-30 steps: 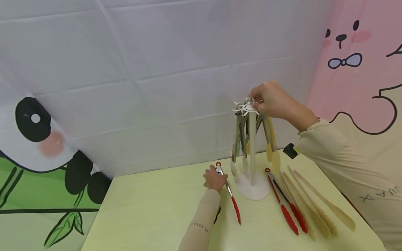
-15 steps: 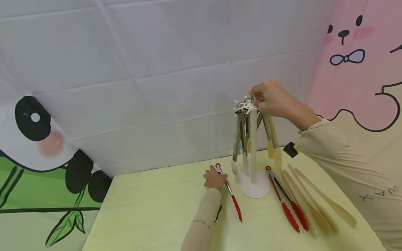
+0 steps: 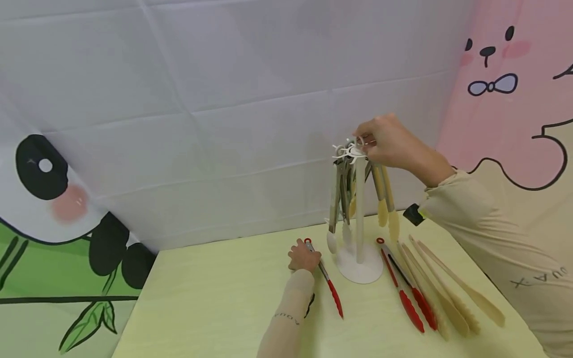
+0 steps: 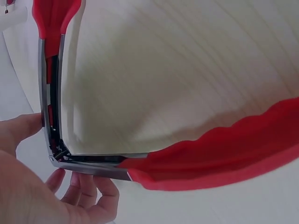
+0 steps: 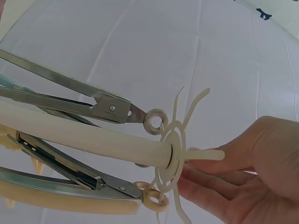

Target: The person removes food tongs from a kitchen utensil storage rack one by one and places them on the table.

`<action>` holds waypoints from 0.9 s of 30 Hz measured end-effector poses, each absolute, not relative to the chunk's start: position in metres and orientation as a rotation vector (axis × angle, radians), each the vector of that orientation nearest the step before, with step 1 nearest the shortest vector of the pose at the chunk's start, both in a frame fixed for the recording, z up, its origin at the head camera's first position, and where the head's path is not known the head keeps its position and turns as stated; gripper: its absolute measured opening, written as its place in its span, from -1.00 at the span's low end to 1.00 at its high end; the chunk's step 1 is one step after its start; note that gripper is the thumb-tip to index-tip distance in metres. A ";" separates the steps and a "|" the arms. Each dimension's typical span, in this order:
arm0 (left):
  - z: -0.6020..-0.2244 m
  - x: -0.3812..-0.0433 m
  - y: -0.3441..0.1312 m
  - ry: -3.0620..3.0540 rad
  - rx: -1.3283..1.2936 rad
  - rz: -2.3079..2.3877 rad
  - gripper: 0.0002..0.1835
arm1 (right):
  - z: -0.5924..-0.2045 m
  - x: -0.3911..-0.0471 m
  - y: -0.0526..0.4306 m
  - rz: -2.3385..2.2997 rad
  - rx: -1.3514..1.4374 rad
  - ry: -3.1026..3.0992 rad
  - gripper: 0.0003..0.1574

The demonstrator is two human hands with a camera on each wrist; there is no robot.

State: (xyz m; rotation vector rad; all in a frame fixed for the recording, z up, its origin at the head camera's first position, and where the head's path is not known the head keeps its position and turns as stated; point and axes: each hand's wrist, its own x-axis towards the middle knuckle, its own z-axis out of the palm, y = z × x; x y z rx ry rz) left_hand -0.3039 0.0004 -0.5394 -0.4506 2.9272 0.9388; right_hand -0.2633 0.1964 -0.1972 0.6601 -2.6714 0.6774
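My left hand (image 3: 304, 256) holds red-tipped tongs (image 3: 334, 298) at the hinge end, above the table, left of a white hanging rack (image 3: 360, 219). In the left wrist view the tongs' arms (image 4: 210, 161) spread wide, thumb on one arm and fingers under the other. My right hand (image 3: 389, 141) is at the rack's hooked top, thumb and fingers closed on it; their tips are partly hidden behind the hooks (image 5: 205, 155). Steel tongs (image 5: 70, 81) hang from the hooks by beige rings (image 5: 155, 122), and yellow-tipped tongs (image 3: 387, 199) hang at the rack's right.
Right of the rack's round base (image 3: 346, 272), other red tongs (image 3: 411, 311) lie on the pale yellow table (image 3: 201, 303). Beside them lie several beige tongs (image 3: 454, 311). A light cloth wall (image 3: 224, 149) stands along the back edge.
The tongs in my left hand have shifted slightly left and their ring end sits lower. The tongs hanging on the rack have swung a little. My right hand stays at the rack's top.
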 end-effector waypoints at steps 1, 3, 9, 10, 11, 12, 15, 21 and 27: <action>-0.539 -0.303 0.000 2.923 -0.450 0.938 -0.35 | -0.197 -0.263 0.197 0.674 0.658 -2.671 -0.54; -0.539 -0.303 0.000 2.921 -0.445 0.931 -0.36 | -0.197 -0.263 0.197 0.673 0.655 -2.671 -0.53; -0.539 -0.302 -0.004 2.942 -0.442 0.896 -0.38 | -0.196 -0.263 0.194 0.678 0.657 -2.678 -0.49; -0.538 -0.301 -0.005 2.944 -0.440 0.896 -0.39 | -0.195 -0.263 0.193 0.672 0.658 -2.678 -0.49; -0.538 -0.300 -0.005 2.946 -0.436 0.898 -0.40 | -0.195 -0.263 0.193 0.668 0.658 -2.679 -0.49; -0.538 -0.299 -0.006 2.946 -0.429 0.897 -0.40 | -0.195 -0.263 0.192 0.663 0.660 -2.679 -0.49; -0.536 -0.297 -0.009 2.945 -0.404 0.896 -0.43 | -0.194 -0.262 0.192 0.654 0.657 -2.684 -0.49; -0.532 -0.297 -0.015 2.909 -0.319 0.927 -0.47 | -0.193 -0.262 0.191 0.630 0.654 -2.697 -0.48; -0.532 -0.312 -0.024 2.852 -0.189 1.080 -0.53 | -0.191 -0.262 0.191 0.604 0.643 -2.709 -0.48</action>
